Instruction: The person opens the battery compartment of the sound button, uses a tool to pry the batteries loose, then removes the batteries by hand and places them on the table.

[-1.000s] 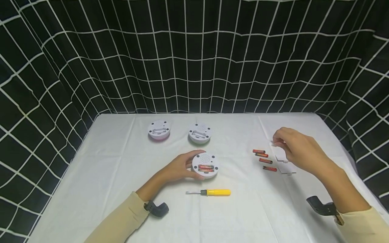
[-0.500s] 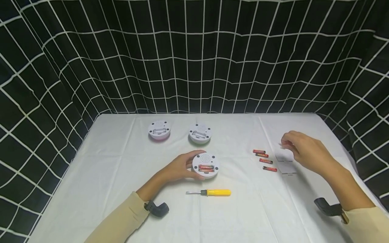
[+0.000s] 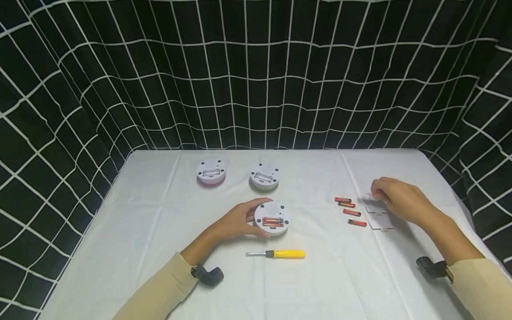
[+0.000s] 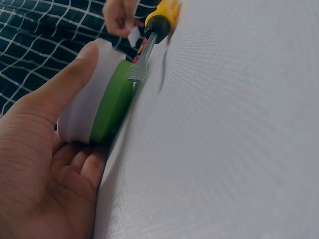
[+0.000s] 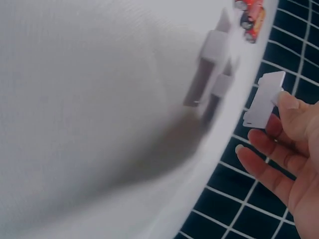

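Observation:
My left hand (image 3: pixel 237 221) grips the side of a round white device (image 3: pixel 272 210) that lies face down on the table. Two red batteries (image 3: pixel 273 222) sit in its uncovered compartment. The left wrist view shows the thumb along the white housing and a green band (image 4: pixel 112 102) below it. At the right, my right hand (image 3: pixel 402 201) pinches a small white battery cover (image 5: pixel 265 102) between thumb and fingers, raised above the table. Two more covers lie beneath and beside that hand, the nearer cover (image 3: pixel 381 221) showing fully.
A yellow-handled screwdriver (image 3: pixel 289 254) lies in front of the device. Several loose red batteries (image 3: pixel 352 213) lie left of the covers. Farther back, two similar devices, a pink-edged one (image 3: pixel 211 172) and another (image 3: pixel 264 176), show open battery compartments. A grid-patterned black curtain (image 3: pixel 256 80) stands behind the table.
My right hand has moved a little to the right and toward me, carrying the battery cover. My left hand and the device have stayed in place.

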`<state>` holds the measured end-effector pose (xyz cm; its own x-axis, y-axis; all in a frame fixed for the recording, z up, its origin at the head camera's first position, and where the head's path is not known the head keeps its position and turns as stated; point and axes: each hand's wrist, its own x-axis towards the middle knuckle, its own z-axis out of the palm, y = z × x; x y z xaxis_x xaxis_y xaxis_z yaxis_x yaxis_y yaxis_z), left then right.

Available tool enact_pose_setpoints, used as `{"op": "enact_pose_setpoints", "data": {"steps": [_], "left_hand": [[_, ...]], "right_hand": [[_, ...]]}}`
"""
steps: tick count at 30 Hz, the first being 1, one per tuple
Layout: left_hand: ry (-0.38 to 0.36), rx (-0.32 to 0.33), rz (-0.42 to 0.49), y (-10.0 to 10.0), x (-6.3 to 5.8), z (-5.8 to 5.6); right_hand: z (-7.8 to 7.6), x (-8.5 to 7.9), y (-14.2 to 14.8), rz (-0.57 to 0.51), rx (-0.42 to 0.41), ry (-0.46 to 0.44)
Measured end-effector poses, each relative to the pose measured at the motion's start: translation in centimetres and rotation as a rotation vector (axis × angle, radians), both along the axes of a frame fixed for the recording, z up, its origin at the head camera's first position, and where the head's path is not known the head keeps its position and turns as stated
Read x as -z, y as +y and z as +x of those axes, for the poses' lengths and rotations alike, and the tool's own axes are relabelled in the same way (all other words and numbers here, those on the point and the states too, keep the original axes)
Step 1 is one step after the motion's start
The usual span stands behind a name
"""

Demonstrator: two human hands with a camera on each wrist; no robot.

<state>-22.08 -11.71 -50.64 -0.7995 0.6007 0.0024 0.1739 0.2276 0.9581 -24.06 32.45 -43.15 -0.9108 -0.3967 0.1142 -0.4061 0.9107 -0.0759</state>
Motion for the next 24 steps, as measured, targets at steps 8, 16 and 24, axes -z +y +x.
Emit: {"op": "enact_pose_setpoints", "data": {"steps": [8, 16, 24], "left_hand": [[-0.003, 0.006, 0.013, 0.0, 0.1, 0.0], [-0.003, 0.007, 0.001, -0.1, -0.3, 0.1], [0.002, 0.006, -0.005, -0.2, -0.2, 0.1]], "right_hand": [[-1.2, 0.9, 0.2, 0.051, -0.035, -0.033], [-1.7, 1.3, 0.0, 0.085, -0.037, -0.077], [-1.8, 1.6, 0.3, 0.099, -0.047, -0.081]]}}
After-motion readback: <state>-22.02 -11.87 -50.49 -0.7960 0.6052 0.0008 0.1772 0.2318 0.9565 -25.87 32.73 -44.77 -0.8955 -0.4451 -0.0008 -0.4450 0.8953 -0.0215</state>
